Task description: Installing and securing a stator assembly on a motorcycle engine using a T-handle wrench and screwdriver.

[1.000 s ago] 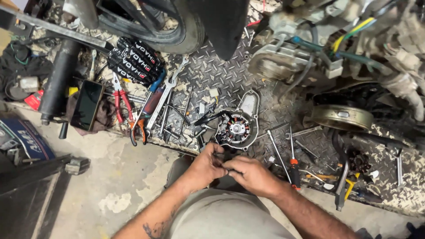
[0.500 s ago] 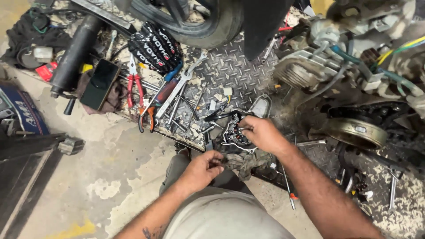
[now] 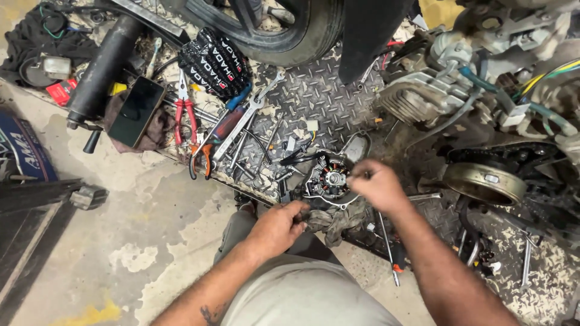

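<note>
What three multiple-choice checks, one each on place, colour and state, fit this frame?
1. Where does the stator cover lie?
A. on the tread plate
B. on the tyre
C. in a box

2. What colour are the pliers' handles?
A. blue
B. red
C. green

3. What is the left hand doing?
A. lying flat and open
B. gripping a grey rag
C. holding a spanner

Answers: 1 A, it rests on the patterned metal plate before the right hand. 2 B, both grips show red. 3 B, the fingers close on the rag.
</note>
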